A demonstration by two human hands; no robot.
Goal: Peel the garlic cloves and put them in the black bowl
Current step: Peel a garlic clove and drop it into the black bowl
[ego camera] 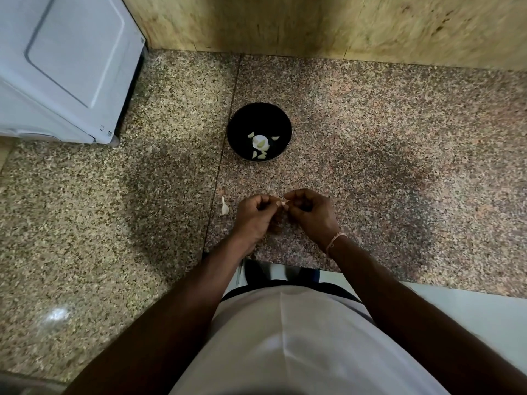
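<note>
Just short of the black bowl [259, 132], the left hand [252, 216] and right hand [312, 213] are pinching one garlic clove [284, 201] between curled fingertips, ideally stripping skin gently without bruising it.

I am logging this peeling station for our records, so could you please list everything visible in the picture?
Round black bowl: one, black, on the counter beyond the hands.
Pale garlic pieces: several, white to pale green, inside the bowl; whether cloves or skins is unclear.
Loose garlic piece: one, white, on the counter just left of the left hand.
Speckled granite counter: one, brown-grey, under everything.
White appliance: one, far left.
Wooden wall panel: one, tan, behind the counter.
Small garlic piece: one, pale, pinched between both hands.
Left hand: one, pinching it.
Right hand: one, pinching it; string bracelet at the wrist.
</note>
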